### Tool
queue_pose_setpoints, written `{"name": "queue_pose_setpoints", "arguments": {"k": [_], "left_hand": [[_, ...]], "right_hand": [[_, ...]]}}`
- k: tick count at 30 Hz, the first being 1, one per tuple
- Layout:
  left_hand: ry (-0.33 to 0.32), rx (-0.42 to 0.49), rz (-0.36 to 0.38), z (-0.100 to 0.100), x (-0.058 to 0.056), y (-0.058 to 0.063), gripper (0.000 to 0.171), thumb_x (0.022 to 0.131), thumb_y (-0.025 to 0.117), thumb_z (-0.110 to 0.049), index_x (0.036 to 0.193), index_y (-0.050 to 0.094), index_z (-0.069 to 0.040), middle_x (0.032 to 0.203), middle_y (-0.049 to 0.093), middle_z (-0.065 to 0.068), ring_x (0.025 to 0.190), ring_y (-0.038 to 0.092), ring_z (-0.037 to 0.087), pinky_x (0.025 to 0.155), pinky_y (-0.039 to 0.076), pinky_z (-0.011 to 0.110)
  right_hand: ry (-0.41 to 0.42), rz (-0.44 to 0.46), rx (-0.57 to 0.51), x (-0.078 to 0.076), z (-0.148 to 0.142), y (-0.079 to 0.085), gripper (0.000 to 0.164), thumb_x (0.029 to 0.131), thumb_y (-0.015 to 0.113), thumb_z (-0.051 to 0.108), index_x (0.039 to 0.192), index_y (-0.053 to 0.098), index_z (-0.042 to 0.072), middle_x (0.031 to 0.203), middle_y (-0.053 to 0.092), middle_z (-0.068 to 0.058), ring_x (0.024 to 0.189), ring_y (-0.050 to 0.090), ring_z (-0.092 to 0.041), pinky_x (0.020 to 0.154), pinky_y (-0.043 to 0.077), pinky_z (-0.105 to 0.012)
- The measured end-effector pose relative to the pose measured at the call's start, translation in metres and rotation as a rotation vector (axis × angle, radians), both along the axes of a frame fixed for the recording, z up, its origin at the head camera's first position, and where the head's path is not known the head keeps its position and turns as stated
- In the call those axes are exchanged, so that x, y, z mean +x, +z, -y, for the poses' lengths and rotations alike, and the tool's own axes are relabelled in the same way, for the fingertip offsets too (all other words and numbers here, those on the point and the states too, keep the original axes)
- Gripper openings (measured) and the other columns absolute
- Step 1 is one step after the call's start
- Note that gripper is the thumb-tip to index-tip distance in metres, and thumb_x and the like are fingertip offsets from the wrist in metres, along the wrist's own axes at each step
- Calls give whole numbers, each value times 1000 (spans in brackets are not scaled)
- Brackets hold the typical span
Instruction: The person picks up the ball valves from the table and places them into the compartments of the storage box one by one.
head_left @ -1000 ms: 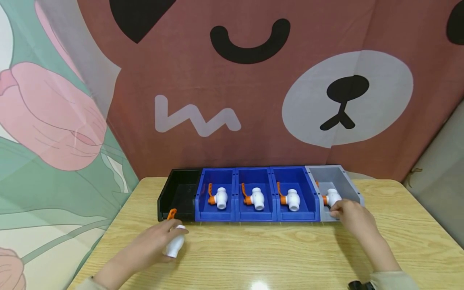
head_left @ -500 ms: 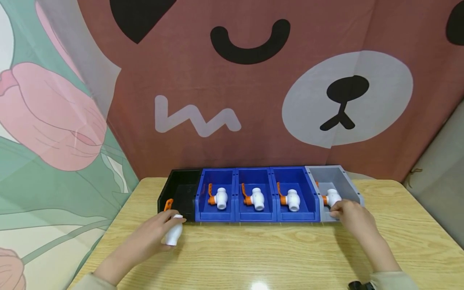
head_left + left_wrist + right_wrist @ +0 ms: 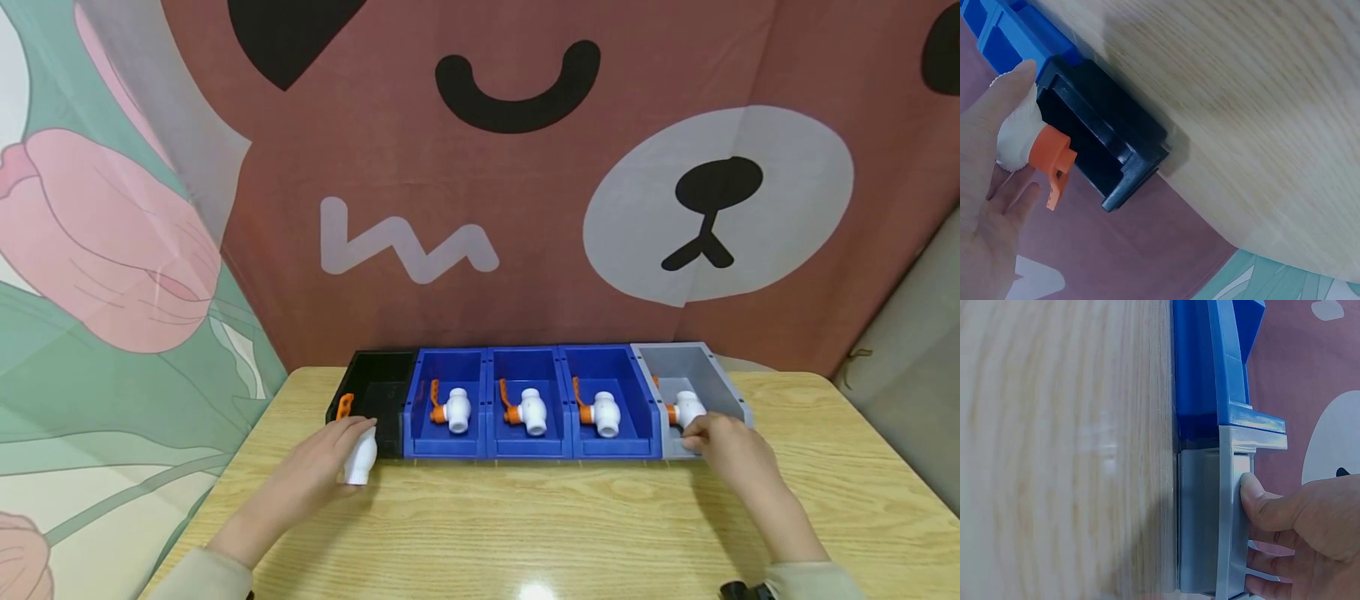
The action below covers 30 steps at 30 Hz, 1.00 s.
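A cloth backdrop point(image 3: 525, 167) with a cartoon bear face hangs behind everything, and a flower-printed cloth point(image 3: 97, 292) hangs at the left. In front of them stands a wooden table point(image 3: 570, 525). Along its far side five bins stand touching in a row: a black bin point(image 3: 367, 379) at the left end, then three blue bins point(image 3: 528, 371), then a grey bin point(image 3: 712, 375) at the right end. Each blue bin holds one white valve with an orange handle point(image 3: 528, 411), and the grey bin holds another white valve point(image 3: 686, 408) of the same kind.

The left hand point(image 3: 318, 475) is closed round a white valve with an orange lever point(image 3: 360, 454), fingers and thumb wrapped about its white body. The valve is held at the front of the black bin, its orange lever at the bin's front left corner; in the left wrist view the lever point(image 3: 1054, 165) sticks out between the fingers just beside the bin's dark wall point(image 3: 1110, 150).

The right hand point(image 3: 731, 454) grips the front wall of the grey bin. In the right wrist view the thumb point(image 3: 1266, 503) presses on the bin's front lip while the other fingers curl in behind it, near the valve inside.
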State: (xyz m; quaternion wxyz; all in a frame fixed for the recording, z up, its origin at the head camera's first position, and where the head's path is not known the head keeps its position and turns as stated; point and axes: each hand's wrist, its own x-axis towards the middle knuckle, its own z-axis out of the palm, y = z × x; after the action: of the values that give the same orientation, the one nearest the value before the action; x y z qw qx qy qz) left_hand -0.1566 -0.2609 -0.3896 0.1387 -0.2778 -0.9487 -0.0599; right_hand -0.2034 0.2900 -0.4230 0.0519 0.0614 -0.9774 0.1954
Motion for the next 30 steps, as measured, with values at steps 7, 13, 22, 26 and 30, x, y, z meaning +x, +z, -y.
{"name": "queue_pose_setpoints", "arguments": {"k": [7, 13, 22, 26, 30], "left_hand": [[14, 11, -17, 2, -14, -2, 88, 61, 96, -17, 134, 52, 4, 127, 58, 19, 114, 58, 37, 95, 50, 51], [14, 6, -43, 4, -28, -2, 87, 62, 96, -18, 135, 53, 4, 128, 58, 19, 115, 58, 38, 95, 50, 52], [32, -1, -43, 4, -47, -2, 89, 66, 94, -18, 140, 48, 3, 133, 54, 20, 119, 56, 38, 97, 49, 52], [25, 12, -48, 3, -53, -3, 89, 68, 93, -16, 141, 47, 3, 134, 53, 21, 119, 55, 39, 97, 49, 53], [17, 19, -59, 4, -60, -5, 88, 67, 93, -16, 140, 48, 4, 133, 54, 21, 118, 56, 39, 96, 49, 53]], "right_hand": [[3, -10, 4, -2, 0, -1, 6, 87, 75, 12, 88, 74, 6, 89, 70, -15, 81, 65, -38, 65, 53, -54], [2, -10, 3, -2, -1, 0, 6, 87, 75, 13, 87, 74, 7, 90, 70, -15, 83, 65, -40, 65, 52, -55], [-1, 4, 1, -2, 0, 2, 7, 88, 74, 13, 88, 74, 6, 89, 70, -15, 82, 65, -38, 66, 52, -55], [-1, 1, -2, -2, 0, 1, 7, 88, 75, 13, 88, 74, 6, 90, 70, -15, 83, 65, -39, 66, 52, -55], [2, 5, -6, -1, -1, 0, 6, 87, 75, 13, 88, 74, 7, 91, 70, -14, 83, 65, -39, 66, 52, -55]]}}
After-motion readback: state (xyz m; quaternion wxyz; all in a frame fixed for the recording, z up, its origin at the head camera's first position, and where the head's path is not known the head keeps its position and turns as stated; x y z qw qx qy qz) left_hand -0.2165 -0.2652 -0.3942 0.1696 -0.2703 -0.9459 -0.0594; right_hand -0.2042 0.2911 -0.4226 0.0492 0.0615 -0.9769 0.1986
